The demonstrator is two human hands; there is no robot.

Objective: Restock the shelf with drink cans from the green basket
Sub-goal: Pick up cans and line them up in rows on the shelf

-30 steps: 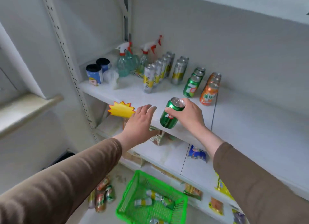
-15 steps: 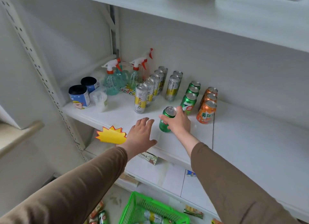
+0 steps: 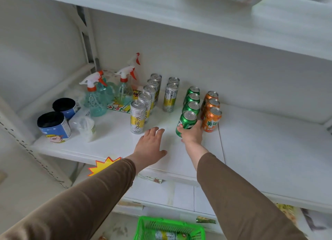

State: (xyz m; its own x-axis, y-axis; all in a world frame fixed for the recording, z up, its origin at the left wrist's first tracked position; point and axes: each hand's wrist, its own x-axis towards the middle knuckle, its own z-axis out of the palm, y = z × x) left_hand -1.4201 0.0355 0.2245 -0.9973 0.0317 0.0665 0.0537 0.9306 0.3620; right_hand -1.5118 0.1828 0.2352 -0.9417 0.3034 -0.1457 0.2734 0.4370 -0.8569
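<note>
My right hand (image 3: pixel 191 134) grips a green drink can (image 3: pixel 186 122) that stands slightly tilted on the white shelf (image 3: pixel 269 141), at the front of a row of green cans (image 3: pixel 191 100). A row of orange cans (image 3: pixel 211 115) stands just to its right. Silver-and-yellow tall cans (image 3: pixel 138 116) line up to the left. My left hand (image 3: pixel 150 146) lies flat on the shelf with fingers spread, holding nothing. The green basket (image 3: pixel 168 228) sits on the floor below, with at least one can in it.
Spray bottles (image 3: pixel 95 96) and two blue tubs (image 3: pixel 53 125) occupy the shelf's left end beside a clear plastic bag (image 3: pixel 84 126). A yellow starburst price tag (image 3: pixel 104 165) hangs on the shelf's front edge. Another shelf hangs overhead, and lower shelves hold snack packets.
My right hand has carried the green can from the shelf's front edge back to the green row and set it down there. The left hand slid forward onto the shelf.
</note>
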